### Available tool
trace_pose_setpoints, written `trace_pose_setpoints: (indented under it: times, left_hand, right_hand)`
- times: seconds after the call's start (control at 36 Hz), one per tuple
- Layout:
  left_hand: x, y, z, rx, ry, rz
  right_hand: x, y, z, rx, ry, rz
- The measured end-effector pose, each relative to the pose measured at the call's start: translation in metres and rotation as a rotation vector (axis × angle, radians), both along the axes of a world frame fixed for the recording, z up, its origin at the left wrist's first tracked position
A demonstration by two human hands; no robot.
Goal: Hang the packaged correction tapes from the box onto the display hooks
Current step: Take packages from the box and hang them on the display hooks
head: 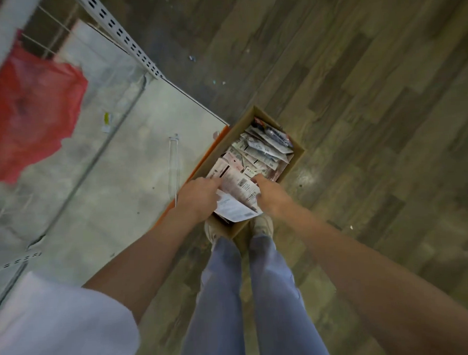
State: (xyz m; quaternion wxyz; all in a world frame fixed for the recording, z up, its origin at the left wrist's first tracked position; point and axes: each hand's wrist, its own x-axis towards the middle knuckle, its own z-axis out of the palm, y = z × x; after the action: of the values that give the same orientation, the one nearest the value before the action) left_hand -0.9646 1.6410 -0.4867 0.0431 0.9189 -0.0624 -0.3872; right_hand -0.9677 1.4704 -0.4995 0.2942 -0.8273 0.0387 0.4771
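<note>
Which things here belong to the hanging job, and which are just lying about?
Belong to the job:
- box
- packets in the box
- left hand and right hand, both on the packets
- loose hook on the shelf

Lying about:
- red bag
- yellow tag
- floor scraps

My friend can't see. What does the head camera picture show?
Both hands, left hand and right hand, hold white packets over a cardboard box full of packets on the wood floor, beside a pale shelf.
</note>
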Motion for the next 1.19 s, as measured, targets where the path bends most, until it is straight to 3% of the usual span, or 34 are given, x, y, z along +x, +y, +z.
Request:
trace_pose_setpoints:
  times: [0.25, 0.5, 0.61, 0.81, 1.03, 1.19]
  left_hand:
    - [0.014, -0.022, 0.103, -0.050, -0.174, 0.091]
    - [0.009, -0.011, 0.166, -0.181, -0.279, 0.359]
    - [0.003, -0.001, 0.181, -0.307, -0.256, 0.463]
    - [-0.015, 0.008, 0.200, -0.461, -0.364, 0.562]
    - [-0.060, 0.050, 0.238, -0.426, -0.618, 0.587]
    - [-0.113, 0.094, 0.277, -0.312, -0.598, 0.556]
  right_hand:
    - [0.031, -0.017, 0.087, 0.081, -0.020, 0.029]
    - [0.026, 0.002, 0.140, 0.396, 0.033, -0.126]
    - [0.019, 0.010, 0.150, 0.355, -0.079, 0.011]
    - [-0.002, 0.034, 0.168, 0.294, -0.130, 0.037]
    - [-0.046, 0.073, 0.209, 0.476, -0.074, -0.220]
    - [-0.077, 0.113, 0.252, 0.531, -0.137, -0.252]
